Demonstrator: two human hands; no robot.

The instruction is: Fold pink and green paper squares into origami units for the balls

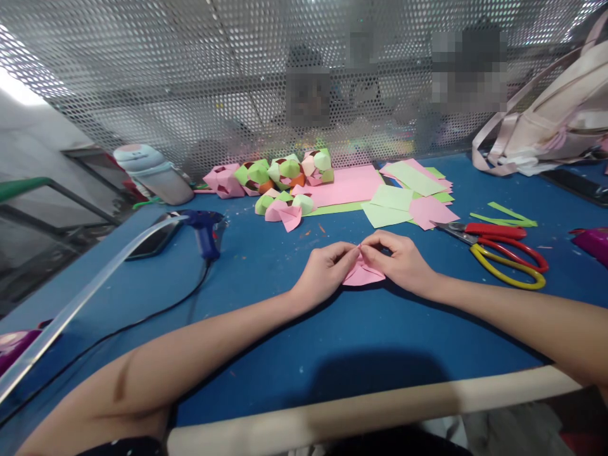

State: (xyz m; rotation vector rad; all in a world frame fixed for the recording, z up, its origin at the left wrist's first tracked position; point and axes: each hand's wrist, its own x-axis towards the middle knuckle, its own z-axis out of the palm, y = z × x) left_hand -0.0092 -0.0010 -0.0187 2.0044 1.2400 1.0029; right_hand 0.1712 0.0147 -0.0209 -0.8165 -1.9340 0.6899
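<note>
Left hand (319,273) and right hand (405,261): fingers (350,254) of both clamped on pink paper (363,275). Glue gun (206,242) rests on the counter (266,354), left of the hands

perforated grey screen (180,82) | blue table (285,354) | bright light (19,85), upper left

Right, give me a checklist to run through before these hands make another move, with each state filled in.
1. Paper held by both hands: ok; left hand and right hand pinch the folded pink paper near its top.
2. Glue gun loaded: ok; a long clear glue stick runs to its back.
3. Glue gun hot: cannot tell.
4. Cord clear of the left forearm: ok; a strip of blue table shows between them.
5. Scissors clear of the loose sheets: not ok; their tips appear to overlap a pink sheet.
</note>
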